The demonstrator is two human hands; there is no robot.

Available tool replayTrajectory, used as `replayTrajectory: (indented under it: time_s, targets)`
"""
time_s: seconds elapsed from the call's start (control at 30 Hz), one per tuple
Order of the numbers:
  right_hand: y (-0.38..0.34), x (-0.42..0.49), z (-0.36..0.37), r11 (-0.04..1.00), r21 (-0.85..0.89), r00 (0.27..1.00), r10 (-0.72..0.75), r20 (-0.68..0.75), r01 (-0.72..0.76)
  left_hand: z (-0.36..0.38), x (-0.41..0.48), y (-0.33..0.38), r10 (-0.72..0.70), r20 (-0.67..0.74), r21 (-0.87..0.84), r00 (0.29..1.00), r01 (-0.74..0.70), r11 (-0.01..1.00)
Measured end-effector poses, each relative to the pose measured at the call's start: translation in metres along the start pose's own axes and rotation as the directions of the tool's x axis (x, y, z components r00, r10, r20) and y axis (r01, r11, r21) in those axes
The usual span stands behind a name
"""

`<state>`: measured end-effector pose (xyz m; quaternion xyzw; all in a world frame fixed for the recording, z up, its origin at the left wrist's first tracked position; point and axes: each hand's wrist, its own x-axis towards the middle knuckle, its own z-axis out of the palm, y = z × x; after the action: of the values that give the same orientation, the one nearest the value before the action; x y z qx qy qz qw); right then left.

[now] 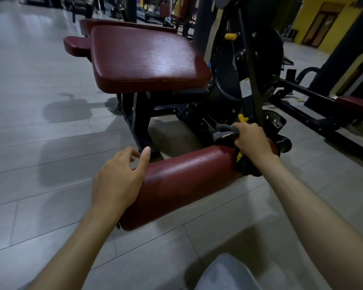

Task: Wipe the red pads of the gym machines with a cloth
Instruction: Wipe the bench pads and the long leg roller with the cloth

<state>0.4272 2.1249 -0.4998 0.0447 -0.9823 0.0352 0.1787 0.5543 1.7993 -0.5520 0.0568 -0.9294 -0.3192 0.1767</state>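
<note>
A dark red roller pad [182, 181] lies low across the middle of the head view. My right hand [252, 141] grips a dark grey cloth [224, 133] and holds it against the roller's far right end. My left hand [117, 176] rests at the roller's near left end, thumb on the pad and fingers loosely spread. Behind the roller stands a large flat red seat pad [147, 57], with another red pad [78, 45] beyond it to the left.
The black machine frame [249, 65] with yellow knobs [231, 36] rises at the right. A further red pad [356, 104] shows at the right edge. Grey tiled floor [40, 132] spreads to the left. More machines stand at the back.
</note>
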Motion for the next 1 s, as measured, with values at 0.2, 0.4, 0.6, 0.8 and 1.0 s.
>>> replayTrajectory:
  time_s: [0.2, 0.4, 0.6, 0.8, 1.0]
  targets:
    - [0.089, 0.018, 0.003, 0.956, 0.075, 0.958, 0.285, -0.012, -0.283, 0.001, -0.001, 0.002, 0.027, -0.086, -0.041, 0.996, -0.031, 0.999]
    - [0.045, 0.006, 0.001, 0.98, 0.147, 0.99, 0.13, 0.047, -0.135, 0.002, 0.0, 0.005, 0.043, -0.105, -0.074, 0.994, -0.051, 0.996]
    - [-0.061, 0.02, -0.009, 0.981, 0.117, 0.926, -0.184, 0.33, 0.153, 0.002, -0.004, 0.007, 0.095, -0.107, 0.05, 0.99, -0.09, 0.995]
    - [-0.118, 0.034, 0.017, 0.981, -0.149, 0.865, -0.035, 0.5, 0.126, -0.002, -0.01, 0.009, 0.069, -0.154, 0.001, 0.986, -0.07, 0.998]
    - [-0.072, -0.024, -0.013, 0.994, 0.053, 0.98, -0.103, 0.171, 0.095, -0.007, -0.011, 0.009, -0.088, -0.164, -0.215, 0.983, 0.051, 0.975]
